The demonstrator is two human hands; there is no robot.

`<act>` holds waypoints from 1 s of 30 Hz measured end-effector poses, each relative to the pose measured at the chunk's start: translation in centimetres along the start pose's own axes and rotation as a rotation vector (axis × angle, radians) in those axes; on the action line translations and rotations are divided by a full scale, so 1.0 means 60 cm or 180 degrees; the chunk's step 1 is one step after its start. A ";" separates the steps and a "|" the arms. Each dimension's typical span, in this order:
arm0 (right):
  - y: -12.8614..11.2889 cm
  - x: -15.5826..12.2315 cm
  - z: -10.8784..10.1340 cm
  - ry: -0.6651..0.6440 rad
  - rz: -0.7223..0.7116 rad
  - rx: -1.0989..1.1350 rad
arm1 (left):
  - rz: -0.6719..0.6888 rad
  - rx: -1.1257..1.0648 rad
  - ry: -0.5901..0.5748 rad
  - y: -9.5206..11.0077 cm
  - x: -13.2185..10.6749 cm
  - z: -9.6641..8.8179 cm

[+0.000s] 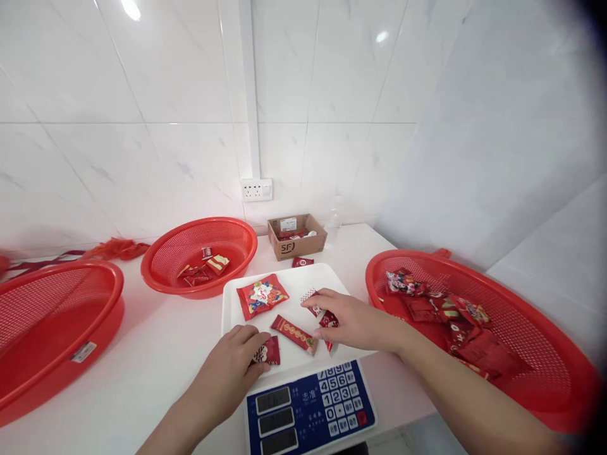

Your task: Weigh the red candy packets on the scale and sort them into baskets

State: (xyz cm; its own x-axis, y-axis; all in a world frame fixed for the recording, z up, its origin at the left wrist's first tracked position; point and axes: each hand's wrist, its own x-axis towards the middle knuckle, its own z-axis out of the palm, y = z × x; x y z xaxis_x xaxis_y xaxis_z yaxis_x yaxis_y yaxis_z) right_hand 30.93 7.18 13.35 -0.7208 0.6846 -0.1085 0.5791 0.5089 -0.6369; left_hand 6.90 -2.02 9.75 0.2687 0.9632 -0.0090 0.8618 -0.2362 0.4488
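A white scale tray (289, 287) bears several red snack packets. My left hand (234, 360) is at its front left corner, fingers and thumb closed around a small dark red packet (272, 351). On the right side of the tray, my right hand (355, 319) reaches in with fingers and thumb curved around small red packets (328, 320), partly hidden beneath it. A long red stick packet (294, 335) lies between my hands. Farther back on the tray rests a larger red packet with a colourful print (262, 295). The scale's blue keypad panel (310, 411) is in front.
A red basket (535, 316) with many packets stands at right. Another red basket (199, 227) at back left holds a few packets; a third (102, 272) is at far left. Behind the scale are a cardboard box (298, 243) and a loose red packet (302, 262). White tiled wall behind.
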 end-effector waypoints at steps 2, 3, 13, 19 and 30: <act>0.001 0.001 -0.001 0.0069 -0.0070 -0.0071 | -0.0018 -0.0048 0.0063 0.002 0.002 -0.001; 0.001 0.002 -0.001 0.0033 -0.0087 -0.0067 | -0.0039 -0.0077 0.0124 0.003 0.002 -0.001; 0.013 0.007 0.010 0.0226 0.0061 -0.0145 | -0.0641 -0.0343 0.0205 -0.003 0.018 -0.003; 0.013 0.014 0.013 0.0715 0.0193 -0.0316 | -0.0501 -0.0211 0.0174 0.002 0.014 -0.004; 0.038 0.002 0.053 0.0774 0.0364 -0.0752 | -0.0135 -0.0043 0.0137 0.003 0.007 0.002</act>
State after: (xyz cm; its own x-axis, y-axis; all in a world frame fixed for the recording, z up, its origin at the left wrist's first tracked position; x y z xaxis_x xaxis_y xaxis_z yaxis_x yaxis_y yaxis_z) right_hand 30.97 6.75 9.47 -0.5509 0.8339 0.0341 0.7434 0.5089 -0.4340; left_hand 7.22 -1.64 9.72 0.2131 0.9770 0.0098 0.8661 -0.1935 0.4608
